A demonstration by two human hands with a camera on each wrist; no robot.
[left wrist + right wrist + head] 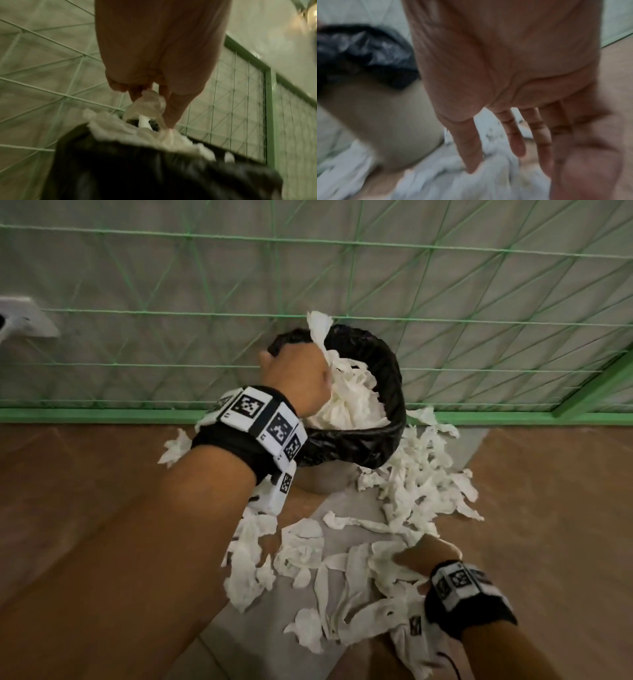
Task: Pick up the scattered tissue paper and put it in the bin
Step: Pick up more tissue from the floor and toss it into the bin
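Note:
A bin lined with a black bag [388,364] stands by the fence, piled with white tissue [352,402]. My left hand [294,368] hovers over its rim and pinches a strip of tissue [320,330] that trails into the bin. The left wrist view shows the fingers [135,93] curled on that strip [147,104] above the bag [137,169]. Torn tissue lies scattered on the floor right of the bin [424,474] and in front of it [308,556]. My right hand [421,556] is down on this pile, its fingers [515,136] straight and spread over tissue [488,180], gripping nothing.
A green wire mesh fence [342,268] with a green base bar [102,416] runs right behind the bin. A white object [24,320] sits at the far left. Brown floor [555,508] flanks a grey strip [239,628]. The bin's beige body [385,115] shows below the bag.

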